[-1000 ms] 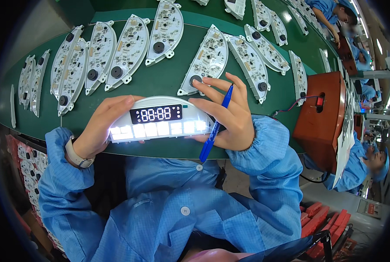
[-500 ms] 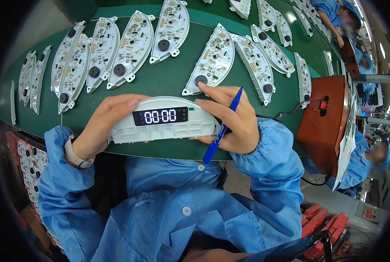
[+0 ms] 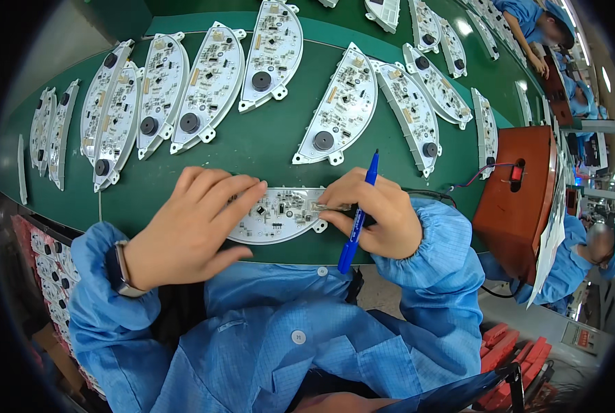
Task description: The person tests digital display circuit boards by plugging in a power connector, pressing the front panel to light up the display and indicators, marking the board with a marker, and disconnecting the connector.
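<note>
A white half-moon circuit board (image 3: 280, 217) lies on the table in front of me, component side up, with its curved edge toward me. My left hand (image 3: 199, 226) rests over the board's left part, fingers stretched out and thumb apart, hiding that end. At the board's right end my right hand (image 3: 376, 210) pinches with thumb and fingertips; a small connector seems to be there, mostly hidden. The same hand keeps a blue marker pen (image 3: 356, 230) clasped between its fingers, uncapped tip pointing up and away.
Similar boards (image 3: 211, 86) stand in a row across the green table (image 3: 266, 148), several on each side. A brown box (image 3: 511, 193) with a red switch and thin wires is at the right. Red parts (image 3: 517, 365) lie low right. Co-workers (image 3: 586, 248) sit along the right side.
The board has been turned over: its lit display side faced me, and now its component side is up on the table. My left hand has shifted onto it; my right moved to its right end.
</note>
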`<action>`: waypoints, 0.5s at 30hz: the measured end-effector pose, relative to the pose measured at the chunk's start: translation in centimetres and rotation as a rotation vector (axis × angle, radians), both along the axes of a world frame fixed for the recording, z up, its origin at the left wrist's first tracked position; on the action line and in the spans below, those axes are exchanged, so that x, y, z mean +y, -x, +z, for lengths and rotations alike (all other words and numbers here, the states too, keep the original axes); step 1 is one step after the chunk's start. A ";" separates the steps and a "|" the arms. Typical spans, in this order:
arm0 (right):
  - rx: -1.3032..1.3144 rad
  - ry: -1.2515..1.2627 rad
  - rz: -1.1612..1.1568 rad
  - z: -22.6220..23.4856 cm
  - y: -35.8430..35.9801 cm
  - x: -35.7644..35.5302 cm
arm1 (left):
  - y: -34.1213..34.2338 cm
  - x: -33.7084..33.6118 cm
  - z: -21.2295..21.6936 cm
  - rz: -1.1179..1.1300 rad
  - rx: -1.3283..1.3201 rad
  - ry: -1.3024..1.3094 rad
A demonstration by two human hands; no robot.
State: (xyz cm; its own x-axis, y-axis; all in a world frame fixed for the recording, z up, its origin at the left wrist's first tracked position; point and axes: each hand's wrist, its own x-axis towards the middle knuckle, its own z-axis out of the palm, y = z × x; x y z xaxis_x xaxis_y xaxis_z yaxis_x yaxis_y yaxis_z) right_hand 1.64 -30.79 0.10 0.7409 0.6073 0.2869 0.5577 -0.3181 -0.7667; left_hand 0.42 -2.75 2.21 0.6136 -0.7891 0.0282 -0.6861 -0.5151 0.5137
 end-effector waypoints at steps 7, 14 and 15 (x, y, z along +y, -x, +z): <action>-0.001 -0.036 0.007 -0.3 0.1 0.1 | 0.3 -0.8 -1.2 0.128 0.008 0.094; -0.004 -0.109 -0.157 3.0 -1.3 -1.9 | 0.4 -1.1 -0.9 0.157 0.040 0.089; -0.004 -0.108 -0.169 3.2 -2.0 -2.8 | 0.3 -1.2 -0.9 0.145 0.040 0.090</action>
State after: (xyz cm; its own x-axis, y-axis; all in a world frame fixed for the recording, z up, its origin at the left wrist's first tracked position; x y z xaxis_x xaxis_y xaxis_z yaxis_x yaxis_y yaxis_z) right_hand 3.62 -33.55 3.33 0.8281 0.4401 0.3472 0.5068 -0.3231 -0.7992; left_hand 0.14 -3.92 1.35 0.7228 -0.6878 0.0678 -0.5860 -0.5579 0.5877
